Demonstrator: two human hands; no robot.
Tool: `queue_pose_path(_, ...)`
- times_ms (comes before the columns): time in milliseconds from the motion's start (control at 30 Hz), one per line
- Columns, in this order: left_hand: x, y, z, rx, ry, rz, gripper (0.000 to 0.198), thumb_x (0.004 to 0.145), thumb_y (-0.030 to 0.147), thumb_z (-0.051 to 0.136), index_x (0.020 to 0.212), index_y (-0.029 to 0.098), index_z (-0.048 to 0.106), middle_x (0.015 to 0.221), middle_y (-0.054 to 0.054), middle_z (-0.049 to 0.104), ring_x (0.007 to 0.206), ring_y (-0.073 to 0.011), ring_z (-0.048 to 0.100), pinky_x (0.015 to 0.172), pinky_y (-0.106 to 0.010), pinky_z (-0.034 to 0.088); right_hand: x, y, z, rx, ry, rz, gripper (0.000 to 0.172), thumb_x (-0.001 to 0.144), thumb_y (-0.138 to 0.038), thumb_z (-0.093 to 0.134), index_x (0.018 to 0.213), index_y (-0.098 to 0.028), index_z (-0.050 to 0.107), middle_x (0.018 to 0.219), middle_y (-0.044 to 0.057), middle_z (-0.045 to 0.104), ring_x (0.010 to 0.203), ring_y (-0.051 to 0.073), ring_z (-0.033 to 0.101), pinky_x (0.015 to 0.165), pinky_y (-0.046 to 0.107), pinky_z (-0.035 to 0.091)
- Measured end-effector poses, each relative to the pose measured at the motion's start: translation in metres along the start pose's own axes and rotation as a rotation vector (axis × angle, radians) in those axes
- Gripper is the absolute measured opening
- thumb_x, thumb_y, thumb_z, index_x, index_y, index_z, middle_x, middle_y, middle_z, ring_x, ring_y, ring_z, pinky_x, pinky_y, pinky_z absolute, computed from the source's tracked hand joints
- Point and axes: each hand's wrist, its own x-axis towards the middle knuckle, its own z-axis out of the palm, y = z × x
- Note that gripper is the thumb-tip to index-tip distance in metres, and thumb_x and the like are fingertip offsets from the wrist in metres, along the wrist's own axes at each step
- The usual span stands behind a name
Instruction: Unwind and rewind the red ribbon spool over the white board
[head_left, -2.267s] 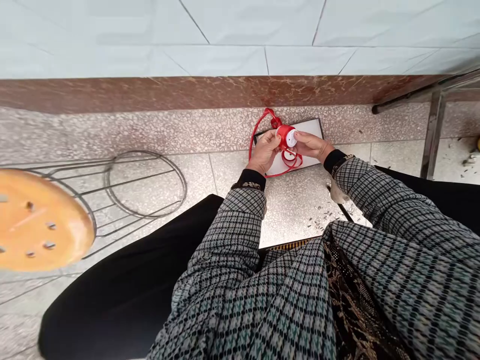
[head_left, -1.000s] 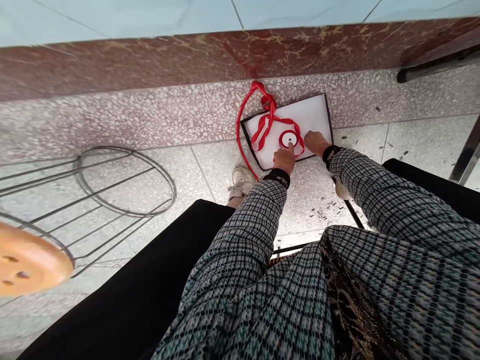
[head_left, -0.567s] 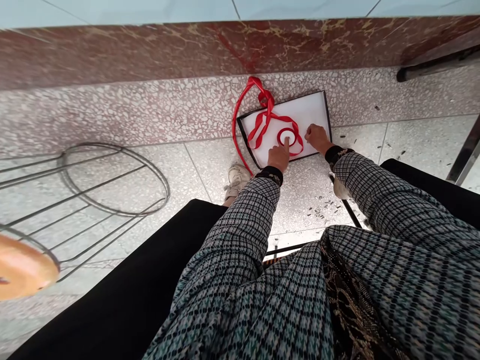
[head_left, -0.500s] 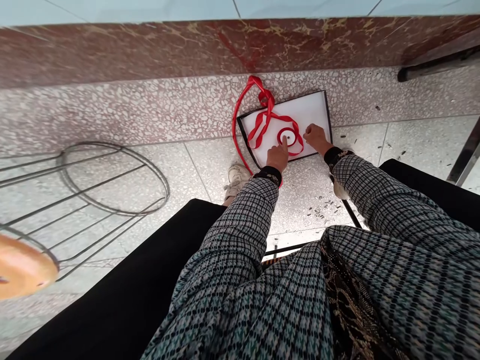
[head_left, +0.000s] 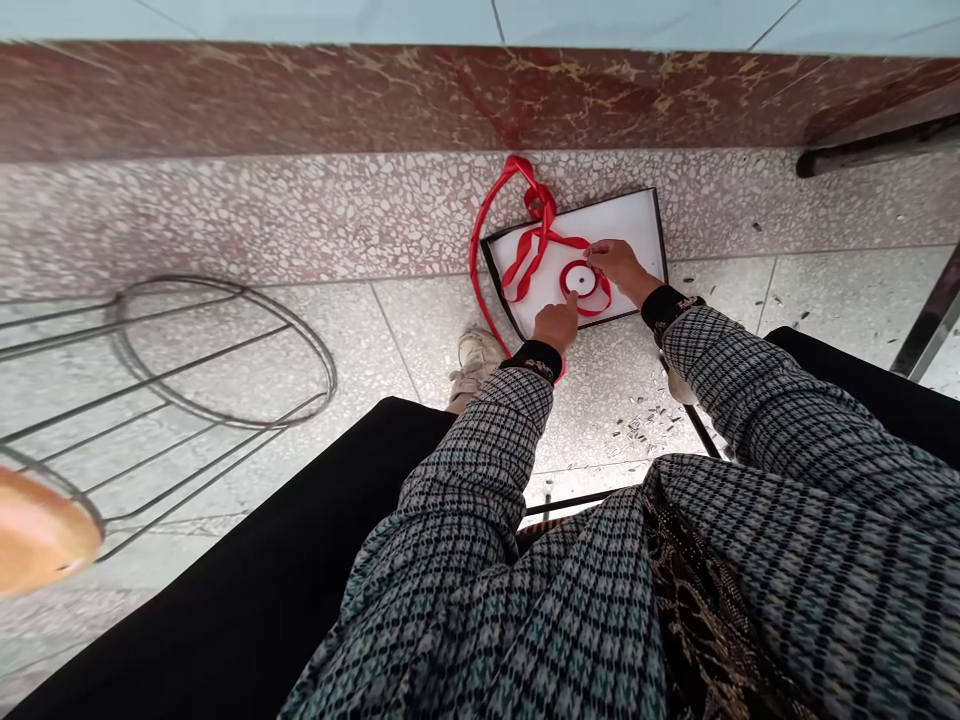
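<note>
Lying flat on the white board (head_left: 637, 225) in the upper centre of the frame, the red ribbon spool (head_left: 579, 280) is sitting between both hands. The left hand (head_left: 556, 325) is touching its lower edge with 1 extended fingertip, grasping nothing. The right hand (head_left: 619, 268) is meeting its upper right side with gathered fingers, grip on the ribbon (head_left: 541, 207) undeterminable; loose loops are trailing toward the upper left.

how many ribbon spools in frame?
1. The red ribbon spool with a white hub lies flat on the white black-edged board, between the left hand and the right hand. No other spool shows.
</note>
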Motion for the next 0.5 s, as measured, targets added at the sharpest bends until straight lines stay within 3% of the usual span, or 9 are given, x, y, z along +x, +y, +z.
queue_pose_path(100, 0.001, 0.001, -0.003, -0.055, 0.007, -0.037, 0.081, 0.101, 0.01, 0.043, 0.178, 0.003, 0.018, 0.142, -0.03, 0.071, 0.135, -0.037, 0.069, 0.11, -0.046, 0.057, 0.002, -0.005, 0.001, 0.106, -0.052, 0.107, 0.012, 0.09, -0.009, 0.074, 0.079, -0.015, 0.072, 0.075, 0.004, 0.073, 0.07, 0.014, 0.067, 0.077, 0.029, 0.06)
queue_pose_path(233, 0.001, -0.004, -0.01, -0.178, -0.004, -0.126, 0.079, 0.101, 0.014, 0.047, 0.175, -0.001, 0.021, 0.141, -0.031, 0.071, 0.135, -0.0369, 0.07, 0.111, -0.043, 0.056, 0.005, -0.009, 0.003, 0.11, -0.08, 0.123, 0.024, 0.088, 0.001, 0.073, 0.071, -0.016, 0.069, 0.077, 0.004, 0.074, 0.078, 0.016, 0.071, 0.092, 0.034, 0.061)
queue_pose_path(367, 0.007, -0.008, -0.015, -0.381, -0.045, -0.245, 0.075, 0.098, 0.019, 0.057, 0.167, -0.002, 0.036, 0.142, -0.032, 0.07, 0.136, -0.0389, 0.069, 0.112, -0.043, 0.055, 0.006, -0.009, 0.005, 0.09, -0.104, 0.147, 0.032, 0.085, 0.006, 0.073, 0.063, -0.017, 0.067, 0.07, 0.003, 0.07, 0.076, 0.016, 0.069, 0.095, 0.033, 0.059)
queue_pose_path(500, 0.018, -0.006, -0.009, -0.526, 0.032, -0.252, 0.07, 0.094, 0.027, 0.069, 0.158, 0.006, 0.051, 0.142, -0.029, 0.072, 0.14, -0.0384, 0.067, 0.114, -0.042, 0.052, -0.001, -0.003, 0.006, 0.076, -0.127, 0.163, 0.032, 0.084, 0.005, 0.074, 0.063, -0.018, 0.067, 0.066, 0.003, 0.069, 0.072, 0.018, 0.068, 0.089, 0.035, 0.061)
